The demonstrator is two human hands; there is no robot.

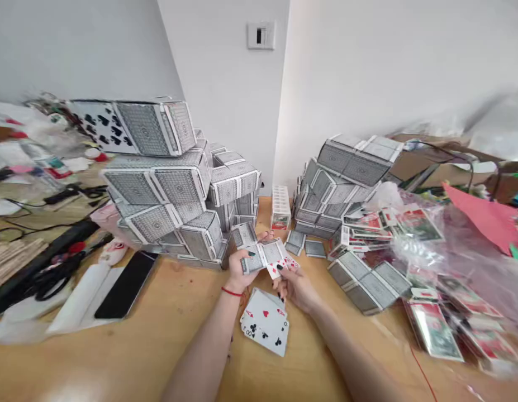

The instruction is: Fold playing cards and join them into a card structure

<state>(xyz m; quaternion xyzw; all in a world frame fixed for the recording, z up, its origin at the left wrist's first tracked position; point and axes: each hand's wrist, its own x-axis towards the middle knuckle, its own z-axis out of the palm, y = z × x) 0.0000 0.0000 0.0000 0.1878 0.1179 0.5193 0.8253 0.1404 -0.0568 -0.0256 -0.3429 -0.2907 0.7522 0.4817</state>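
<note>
My left hand [241,272], with a red thread on its wrist, is closed around a small grey-backed deck of playing cards [264,255]. My right hand [293,285] pinches a face-up red-suit card [280,267] at the deck's lower edge. Just below both hands, a loose fan of face-up cards [265,328] lies on the wooden table [170,312].
Tall stacks of grey card boxes stand at the back left [166,184] and back right [346,173]. A black phone [127,285] lies at left by cables and scissors. Plastic bags with red card packs [435,312] crowd the right. A white wall corner [279,111] rises behind.
</note>
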